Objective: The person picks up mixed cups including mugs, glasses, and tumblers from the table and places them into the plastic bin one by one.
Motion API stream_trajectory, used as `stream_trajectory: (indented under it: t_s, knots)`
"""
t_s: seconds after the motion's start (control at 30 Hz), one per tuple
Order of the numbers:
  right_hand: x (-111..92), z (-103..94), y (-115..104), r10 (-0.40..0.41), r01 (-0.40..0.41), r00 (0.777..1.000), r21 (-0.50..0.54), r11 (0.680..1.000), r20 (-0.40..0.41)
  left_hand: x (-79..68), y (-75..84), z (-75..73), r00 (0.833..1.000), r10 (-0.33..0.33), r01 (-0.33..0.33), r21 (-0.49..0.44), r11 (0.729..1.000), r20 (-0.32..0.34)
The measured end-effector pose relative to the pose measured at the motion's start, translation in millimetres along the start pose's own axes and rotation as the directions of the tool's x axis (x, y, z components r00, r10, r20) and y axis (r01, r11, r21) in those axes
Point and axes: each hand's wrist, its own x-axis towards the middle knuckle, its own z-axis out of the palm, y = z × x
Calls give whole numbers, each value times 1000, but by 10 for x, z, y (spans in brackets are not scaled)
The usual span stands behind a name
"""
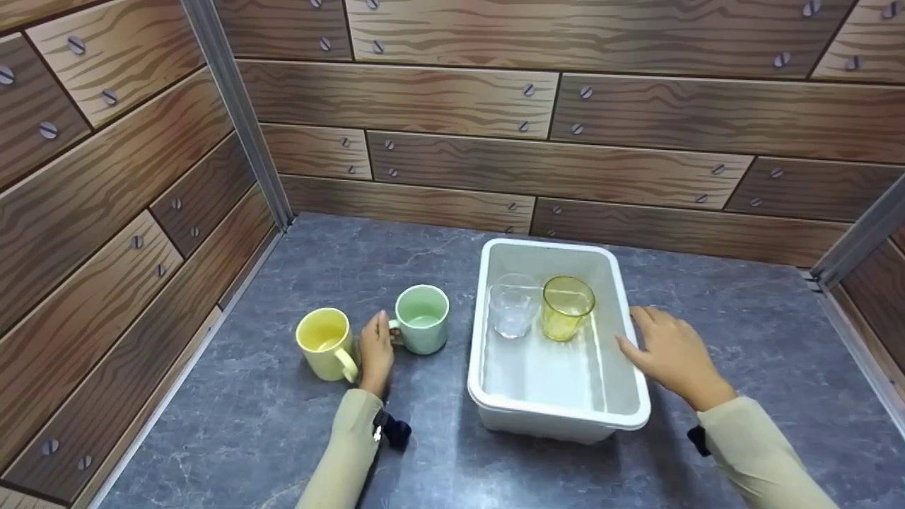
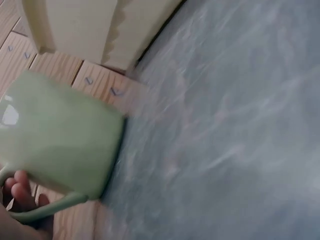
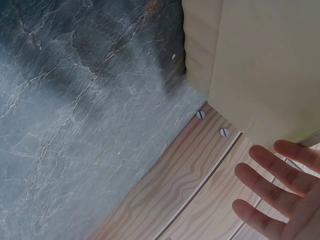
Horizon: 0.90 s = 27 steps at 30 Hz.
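A light green mug [image 1: 422, 322] stands upright at the left of the tub, its handle toward my left hand [image 1: 375, 348]. In the left wrist view, the fingers [image 2: 24, 187] of that hand are curled through the handle of the green mug [image 2: 60, 132]. Close on the hand's other side is a yellow mug [image 1: 325, 343], its handle facing the wrist. My right hand [image 1: 668, 350] is beside the right rim of a white plastic tub [image 1: 558, 418], with fingers spread and nothing held. Inside the tub stand a clear glass [image 1: 514, 311] and a yellow-tinted glass [image 1: 565, 311].
The dark marbled tabletop [image 1: 247, 424] carries all these things. Wood-patterned panels [image 1: 452, 99] rise at the back and on both sides, with metal posts [image 1: 244, 106] at the corners. A small black device [image 1: 396, 430] is worn on the left wrist.
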Motion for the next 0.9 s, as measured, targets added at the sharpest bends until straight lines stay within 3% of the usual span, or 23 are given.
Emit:
stream_trajectory:
  t_s: [0.37,0.57,0.73,0.83,0.9]
  knots:
    - [-3,-2,1,-1,1,1000,1,1000,-2,75,-63,7,988,-134,138,-51,989,76]
    - [-11,15,12,10,-10,1000,6,1000,10,98,-66,-6,979,-164,173,-67,983,119]
    - [-11,13,12,3,-3,1000,9,1000,-1,123,-88,-12,965,-170,208,-186,960,200]
    - [-7,10,8,-1,1,1000,17,1000,-5,144,-142,26,965,-164,215,-255,943,204]
    - [-1,6,4,-2,2,1000,17,1000,-6,150,-164,19,973,-105,173,-353,919,204]
